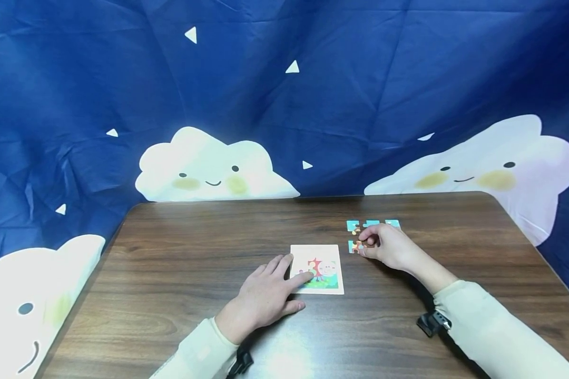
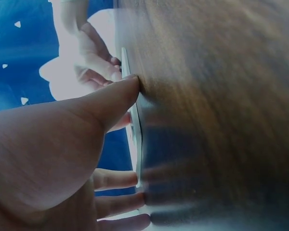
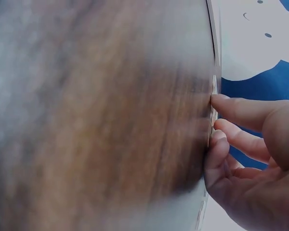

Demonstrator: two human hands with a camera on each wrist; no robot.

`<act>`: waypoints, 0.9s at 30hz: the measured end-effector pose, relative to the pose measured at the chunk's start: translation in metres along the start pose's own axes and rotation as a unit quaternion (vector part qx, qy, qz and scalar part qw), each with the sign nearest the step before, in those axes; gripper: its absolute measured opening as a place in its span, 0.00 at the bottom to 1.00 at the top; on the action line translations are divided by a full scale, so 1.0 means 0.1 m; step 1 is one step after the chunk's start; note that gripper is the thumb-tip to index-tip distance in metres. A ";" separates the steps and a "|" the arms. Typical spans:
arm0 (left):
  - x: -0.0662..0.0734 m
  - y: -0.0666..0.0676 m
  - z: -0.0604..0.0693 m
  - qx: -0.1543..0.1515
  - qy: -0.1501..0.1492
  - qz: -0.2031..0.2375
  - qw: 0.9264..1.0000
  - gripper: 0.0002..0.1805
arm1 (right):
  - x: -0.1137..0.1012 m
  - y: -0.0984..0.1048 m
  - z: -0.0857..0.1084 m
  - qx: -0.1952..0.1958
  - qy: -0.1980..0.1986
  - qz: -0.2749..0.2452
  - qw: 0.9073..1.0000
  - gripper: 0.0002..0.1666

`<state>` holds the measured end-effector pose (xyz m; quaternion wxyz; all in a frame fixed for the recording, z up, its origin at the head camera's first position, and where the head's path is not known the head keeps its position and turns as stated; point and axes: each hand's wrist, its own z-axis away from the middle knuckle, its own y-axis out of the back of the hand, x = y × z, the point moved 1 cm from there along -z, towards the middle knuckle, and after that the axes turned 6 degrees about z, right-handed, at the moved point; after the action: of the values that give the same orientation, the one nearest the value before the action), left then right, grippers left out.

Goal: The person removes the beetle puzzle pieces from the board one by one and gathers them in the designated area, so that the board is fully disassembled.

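Observation:
A square puzzle board (image 1: 314, 250) with a pale border lies on the table, its lower picture area filled with coloured pieces. My left hand (image 1: 265, 295) rests on the board's left side, fingers spread; in the left wrist view its fingertips meet the thin board (image 2: 137, 130). To the board's upper right, my right hand (image 1: 391, 247) pinches a small jigsaw piece (image 1: 353, 246) between thumb and fingers at table level. Behind that hand lie other jigsaw pieces, one (image 1: 353, 226) at the left and one (image 1: 392, 223) at the right, partly covered by the hand.
The brown wood-grain table (image 1: 194, 237) has rounded far corners. Behind it hangs a blue cloth (image 1: 246, 95) with smiling clouds and white triangles. A black wrist device (image 1: 433, 322) sits by the right sleeve.

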<state>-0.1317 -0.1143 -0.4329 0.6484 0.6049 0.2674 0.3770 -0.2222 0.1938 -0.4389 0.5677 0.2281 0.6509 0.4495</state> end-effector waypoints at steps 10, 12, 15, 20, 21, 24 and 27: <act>0.00 -0.03 -0.02 0.057 -0.021 -0.040 0.997 0.24 | 0.00 0.00 -0.01 0.001 0.006 0.008 1.000 0.09; 0.00 -0.03 -0.03 0.062 -0.020 -0.042 0.997 0.23 | 0.00 0.00 -0.02 0.002 0.007 0.009 1.000 0.08; 0.01 -0.03 -0.03 0.061 -0.017 -0.040 0.997 0.21 | -0.01 0.00 -0.02 0.003 0.007 0.012 1.000 0.08; 0.03 -0.04 -0.05 0.049 -0.007 -0.034 0.998 0.21 | -0.02 0.00 -0.02 0.003 0.003 0.015 1.000 0.08; 0.03 -0.04 -0.06 0.049 -0.005 -0.035 0.998 0.21 | -0.02 0.00 -0.02 0.003 0.003 0.016 1.000 0.08; 0.03 -0.05 -0.06 0.056 -0.006 -0.043 0.998 0.21 | -0.02 0.00 -0.02 0.006 0.006 0.018 1.000 0.08; 0.04 -0.05 -0.06 0.067 -0.009 -0.056 0.996 0.20 | -0.01 0.00 -0.02 0.007 0.009 0.019 1.000 0.08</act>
<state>-0.1335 -0.1079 -0.4383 0.6287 0.6348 0.3194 0.3159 -0.2236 0.1922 -0.4385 0.5517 0.2408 0.6544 0.4576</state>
